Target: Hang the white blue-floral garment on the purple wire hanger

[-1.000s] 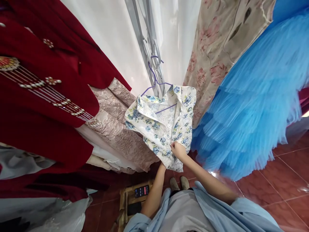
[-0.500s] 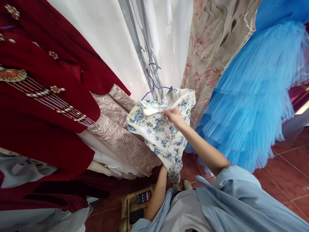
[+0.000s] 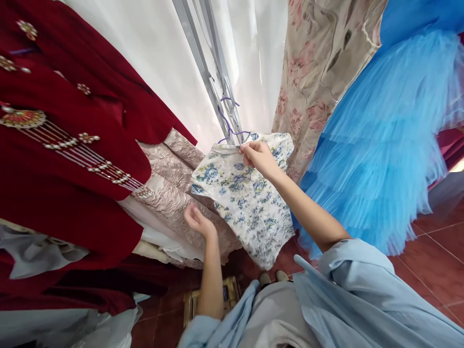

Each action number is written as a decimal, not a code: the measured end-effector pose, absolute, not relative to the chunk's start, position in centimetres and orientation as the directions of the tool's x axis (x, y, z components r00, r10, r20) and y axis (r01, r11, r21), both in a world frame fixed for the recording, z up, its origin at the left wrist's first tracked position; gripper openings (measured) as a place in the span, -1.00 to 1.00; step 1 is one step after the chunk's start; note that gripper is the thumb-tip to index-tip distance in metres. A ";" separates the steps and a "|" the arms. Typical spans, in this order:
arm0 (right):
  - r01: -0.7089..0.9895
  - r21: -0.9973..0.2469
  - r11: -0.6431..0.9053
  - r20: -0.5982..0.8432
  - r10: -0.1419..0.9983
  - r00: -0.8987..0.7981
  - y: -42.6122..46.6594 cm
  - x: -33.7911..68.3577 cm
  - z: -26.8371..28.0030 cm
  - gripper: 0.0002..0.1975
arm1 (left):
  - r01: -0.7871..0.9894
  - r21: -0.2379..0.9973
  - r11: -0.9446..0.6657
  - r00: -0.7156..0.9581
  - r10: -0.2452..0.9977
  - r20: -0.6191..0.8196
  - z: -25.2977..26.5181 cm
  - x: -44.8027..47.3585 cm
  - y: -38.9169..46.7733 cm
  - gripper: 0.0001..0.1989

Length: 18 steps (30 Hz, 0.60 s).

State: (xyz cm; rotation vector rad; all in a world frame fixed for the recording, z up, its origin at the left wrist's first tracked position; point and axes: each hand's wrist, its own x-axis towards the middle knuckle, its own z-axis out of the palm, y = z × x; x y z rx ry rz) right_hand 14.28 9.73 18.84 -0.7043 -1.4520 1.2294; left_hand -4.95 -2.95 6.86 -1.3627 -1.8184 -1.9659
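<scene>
A white sleeveless top with blue flowers [image 3: 239,193] hangs on a purple wire hanger [image 3: 229,126]. My right hand [image 3: 258,157] pinches the top's neckline between thumb and fingertips, just under the hanger. My left hand [image 3: 200,221] is raised to the left of the top, apart from it, in front of a pink embossed garment [image 3: 170,191]. It is slightly blurred, with its fingers loosely bent and nothing visible in them. The lower part of the top hangs free over the floor.
Dark red garments [image 3: 72,193] with beaded trim hang on the left. A beige floral garment [image 3: 300,72] and a blue tulle dress [image 3: 369,145] hang on the right. Metal poles [image 3: 203,48] stand before white cloth [image 3: 141,53]. A wooden stool [image 3: 190,302] sits below my left arm.
My left hand has come out from under the top's lower end and moved up and left. My right hand has risen slightly at the neckline. The top now hangs wider and flatter.
</scene>
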 end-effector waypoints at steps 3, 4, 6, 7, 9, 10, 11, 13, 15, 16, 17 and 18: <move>-0.154 -0.921 0.358 0.387 0.889 -0.245 9.3 14.2 18.4 -0.71 | 0.755 0.519 -0.402 -0.342 0.433 0.834 13.1 -4.7 0.4 -0.67; -0.140 -0.915 0.378 0.401 0.885 -0.236 9.3 14.1 18.4 -0.73 | 0.767 0.453 -0.454 -0.172 0.535 0.827 15.3 -4.2 1.8 -0.68; -0.095 -0.905 0.415 0.425 0.877 -0.223 9.3 14.0 18.4 -0.75 | 0.776 0.353 -0.523 0.100 0.655 0.749 19.0 -2.9 4.4 -0.72; -0.065 -0.900 0.431 0.434 0.875 -0.216 9.5 14.0 18.4 -0.77 | 0.783 0.312 -0.537 0.188 0.683 0.706 20.2 -2.2 5.5 -0.75; -0.008 -0.892 0.453 0.445 0.873 -0.200 9.9 13.9 18.4 -0.79 | 0.803 0.249 -0.541 0.262 0.697 0.667 21.5 -1.1 7.0 -0.77; 0.016 -0.887 0.461 0.450 0.873 -0.189 10.2 13.8 18.2 -0.80 | 0.811 0.234 -0.536 0.262 0.691 0.674 21.7 -0.7 7.4 -0.77; 0.039 -0.882 0.470 0.457 0.872 -0.175 10.6 13.6 17.9 -0.80 | 0.815 0.231 -0.531 0.244 0.678 0.693 21.8 -0.5 7.6 -0.77; 0.094 -0.878 0.469 0.454 0.879 -0.146 10.9 13.2 16.4 -0.79 | 0.812 0.258 -0.524 0.174 0.638 0.750 21.8 -0.7 7.7 -0.77; 0.181 -0.888 0.424 0.403 0.904 -0.139 10.6 12.9 13.6 -0.77 | 0.801 0.302 -0.517 0.076 0.588 0.805 22.3 -1.8 7.8 -0.72; 0.242 -0.894 0.376 0.351 0.926 -0.141 10.1 12.9 11.6 -0.76 | 0.793 0.321 -0.517 0.028 0.558 0.829 22.6 -2.8 7.9 -0.69; 0.309 -0.897 0.316 0.282 0.948 -0.150 9.4 13.0 9.4 -0.75 | 0.785 0.337 -0.519 -0.015 0.528 0.849 22.9 -4.2 8.1 -0.66; 0.377 -0.892 0.248 0.201 0.967 -0.159 8.4 13.3 7.0 -0.74 | 0.778 0.353 -0.519 -0.049 0.510 0.859 23.0 -5.9 8.4 -0.62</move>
